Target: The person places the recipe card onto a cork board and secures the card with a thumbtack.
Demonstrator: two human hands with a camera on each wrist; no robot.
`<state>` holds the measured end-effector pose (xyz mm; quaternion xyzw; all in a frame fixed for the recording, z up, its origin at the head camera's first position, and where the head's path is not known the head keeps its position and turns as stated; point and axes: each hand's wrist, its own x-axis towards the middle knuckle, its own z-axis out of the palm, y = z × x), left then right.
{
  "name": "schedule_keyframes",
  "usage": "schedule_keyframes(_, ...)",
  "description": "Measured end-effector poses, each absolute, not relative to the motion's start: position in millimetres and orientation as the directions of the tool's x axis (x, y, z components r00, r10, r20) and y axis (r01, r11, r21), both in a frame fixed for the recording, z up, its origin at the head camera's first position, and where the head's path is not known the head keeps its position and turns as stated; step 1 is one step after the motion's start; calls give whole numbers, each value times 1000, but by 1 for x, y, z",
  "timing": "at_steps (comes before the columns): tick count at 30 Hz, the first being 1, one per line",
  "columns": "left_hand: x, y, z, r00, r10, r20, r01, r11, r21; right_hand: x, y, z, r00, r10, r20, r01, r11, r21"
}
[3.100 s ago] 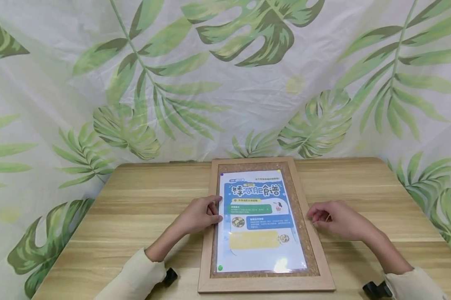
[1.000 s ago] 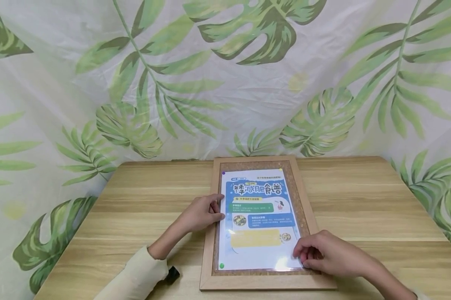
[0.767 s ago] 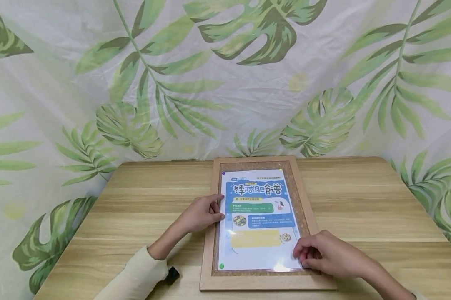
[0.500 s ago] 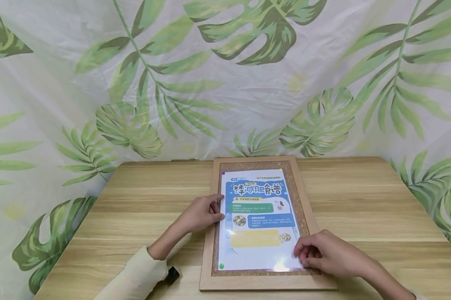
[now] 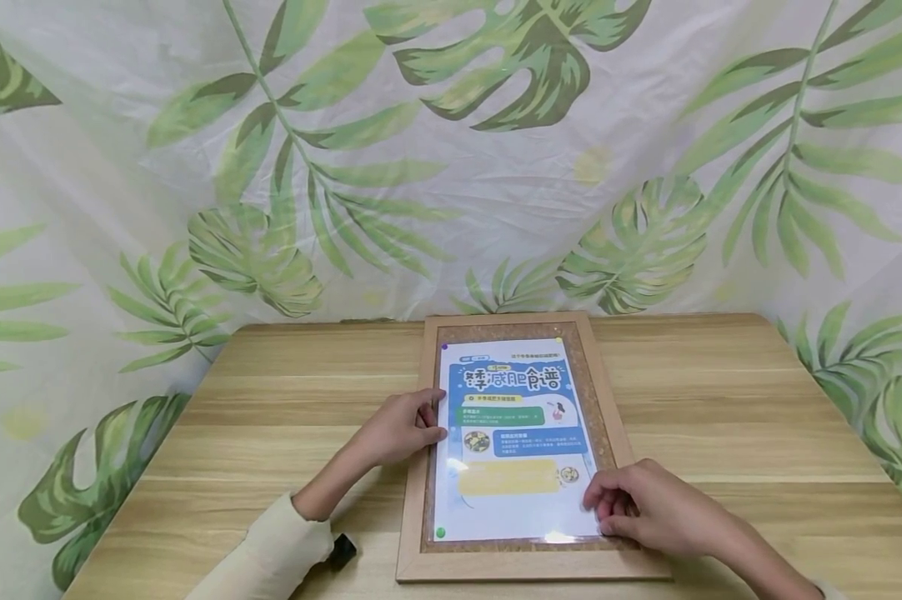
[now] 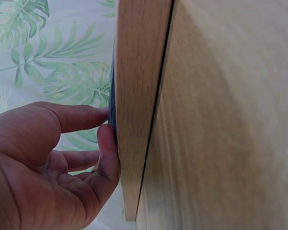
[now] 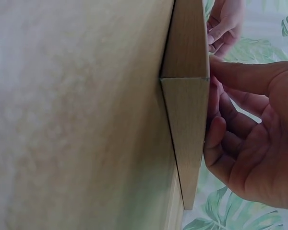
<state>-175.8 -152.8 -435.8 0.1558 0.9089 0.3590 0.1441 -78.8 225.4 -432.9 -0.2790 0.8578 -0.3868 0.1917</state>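
A printed poster [image 5: 522, 512] lies on a wood-framed cork board [image 5: 533, 570]. My left hand [image 5: 398, 429] rests its thumb and fingertips on the poster's left edge, the fingers lightly bent and spread. At the lower right corner, my right hand [image 5: 653, 508] has thumb and fingers curled together in a pinch, pressed down on the poster; the small push pin between them is hidden. A purple push pin [image 5: 444, 346], a yellow push pin [image 5: 559, 340] and a green push pin [image 5: 440, 532] sit at the other corners. The right wrist view shows the right hand [image 7: 259, 129] close over the frame's corner.
The board lies on a wood-grain table [image 5: 308, 375], its far end near a leaf-patterned cloth [image 5: 511, 183] hanging behind. A black wrist device [image 5: 342, 552] shows beside the left sleeve [image 5: 282, 542].
Since the oldest frame, my right hand has moved from beside the board's right edge, with a thin thing in its fingers, down to the poster's lower right corner. The left hand holds its place.
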Motion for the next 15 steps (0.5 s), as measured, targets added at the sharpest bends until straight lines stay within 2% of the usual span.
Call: schedule_keyframes(15,-177,-152,-437,-902,409,-139,210,695,688,-79,223,-433,-792,-604,-89,-335,552,-763)
